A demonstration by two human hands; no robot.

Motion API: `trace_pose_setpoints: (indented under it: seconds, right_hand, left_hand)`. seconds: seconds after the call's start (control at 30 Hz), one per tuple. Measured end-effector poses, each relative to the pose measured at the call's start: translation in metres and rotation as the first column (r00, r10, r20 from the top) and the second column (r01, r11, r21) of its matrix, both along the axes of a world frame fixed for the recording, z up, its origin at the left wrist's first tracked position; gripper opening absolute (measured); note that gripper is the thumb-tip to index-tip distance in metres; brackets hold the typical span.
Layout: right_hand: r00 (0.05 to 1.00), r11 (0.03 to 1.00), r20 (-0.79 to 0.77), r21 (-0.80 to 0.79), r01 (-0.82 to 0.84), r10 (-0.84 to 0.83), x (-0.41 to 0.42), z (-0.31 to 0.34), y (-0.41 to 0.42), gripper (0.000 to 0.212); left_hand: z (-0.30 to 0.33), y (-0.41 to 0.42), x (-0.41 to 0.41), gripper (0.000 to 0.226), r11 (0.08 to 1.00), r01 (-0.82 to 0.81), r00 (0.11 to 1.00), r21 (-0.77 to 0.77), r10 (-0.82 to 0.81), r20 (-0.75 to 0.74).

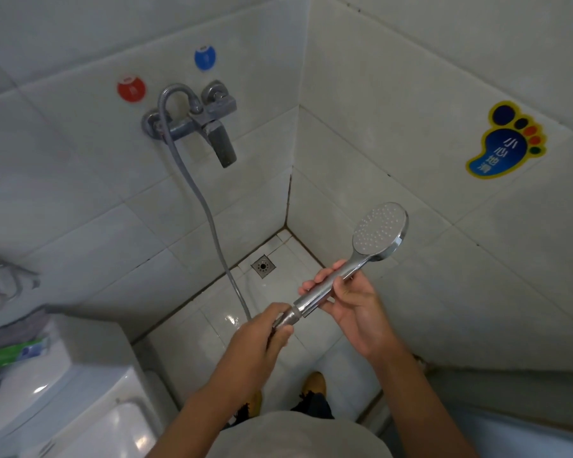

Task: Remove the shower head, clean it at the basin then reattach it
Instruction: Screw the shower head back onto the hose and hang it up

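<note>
A chrome shower head (379, 231) with a round nozzle face points up and to the right, over the tiled floor. My right hand (348, 304) grips its handle from below. My left hand (265, 335) is closed around the hose nut (291, 316) at the handle's lower end. The grey hose (206, 206) loops up to the wall mixer tap (199, 119) at the upper middle.
Red (131, 88) and blue (205, 57) stickers mark the tiles above the tap. A floor drain (263, 266) sits in the corner. A white toilet cistern (80, 391) with a green packet stands at the lower left. A foot-shaped sticker (505, 140) is on the right wall.
</note>
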State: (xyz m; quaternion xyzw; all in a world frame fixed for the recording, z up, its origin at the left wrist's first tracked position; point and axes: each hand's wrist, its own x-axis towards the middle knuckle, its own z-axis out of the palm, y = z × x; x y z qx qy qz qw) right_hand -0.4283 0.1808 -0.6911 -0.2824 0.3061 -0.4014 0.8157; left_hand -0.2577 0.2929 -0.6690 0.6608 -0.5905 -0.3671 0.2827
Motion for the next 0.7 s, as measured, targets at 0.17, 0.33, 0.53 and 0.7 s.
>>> trace_pose_setpoints:
  seconds: [0.17, 0.33, 0.53, 0.7]
  right_hand:
    - [0.997, 0.997, 0.05, 0.053, 0.051, -0.053, 0.006, -0.008, 0.004, 0.013]
    - [0.989, 0.992, 0.13, 0.115, 0.05, -0.065, 0.005, -0.013, 0.01, 0.012]
    - [0.961, 0.944, 0.189, 0.297, 0.141, -0.203, 0.013, -0.009, 0.015, 0.01]
    - [0.934, 0.882, 0.158, 0.409, 0.234, -0.321, 0.027, -0.003, 0.016, 0.01]
  left_hand:
    - [0.001, 0.002, -0.01, 0.02, 0.989, -0.102, 0.989, -0.105, 0.112, 0.094]
    - [0.013, -0.006, -0.009, 0.032, 0.98, -0.18, 0.98, 0.085, 0.187, -0.074]
    - [0.005, -0.001, -0.007, 0.015, 0.981, -0.192, 0.978, 0.026, 0.194, -0.073]
    - [0.006, -0.001, -0.019, 0.022, 0.975, -0.19, 0.973, 0.114, 0.203, -0.112]
